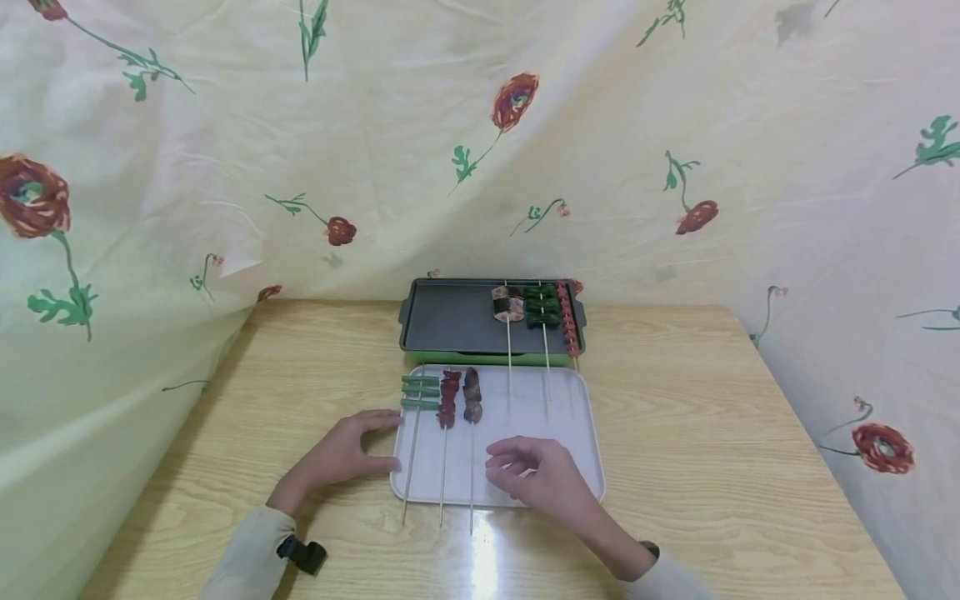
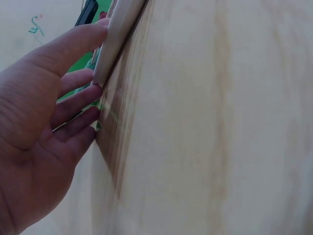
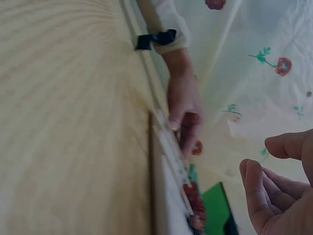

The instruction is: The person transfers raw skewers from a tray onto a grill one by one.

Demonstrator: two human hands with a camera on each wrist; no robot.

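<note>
My left hand (image 1: 348,450) is at the left edge of a white tray (image 1: 581,454), thumb and fingers spread; in the left wrist view its fingertips lie along the tray's rim (image 2: 120,34). Above the tray's front right part hovers my right hand (image 1: 543,479), fingers loosely bent, with nothing between thumb and fingers (image 3: 254,181). Three skewers lie side by side on the tray's left half: one with green pieces (image 1: 420,392), one with dark red chunks (image 1: 448,400), and one with brown chunks (image 1: 472,396). Their sticks stick out past the front rim.
Behind the tray stands a black grill plate (image 1: 453,317) on a green base. On its right side lie a pale-and-black chunk skewer (image 1: 508,305), a dark green one (image 1: 534,318) and a thin red one (image 1: 567,321), sticks reaching over the tray. A flowered cloth (image 1: 420,167) hangs behind the wooden table (image 1: 712,417).
</note>
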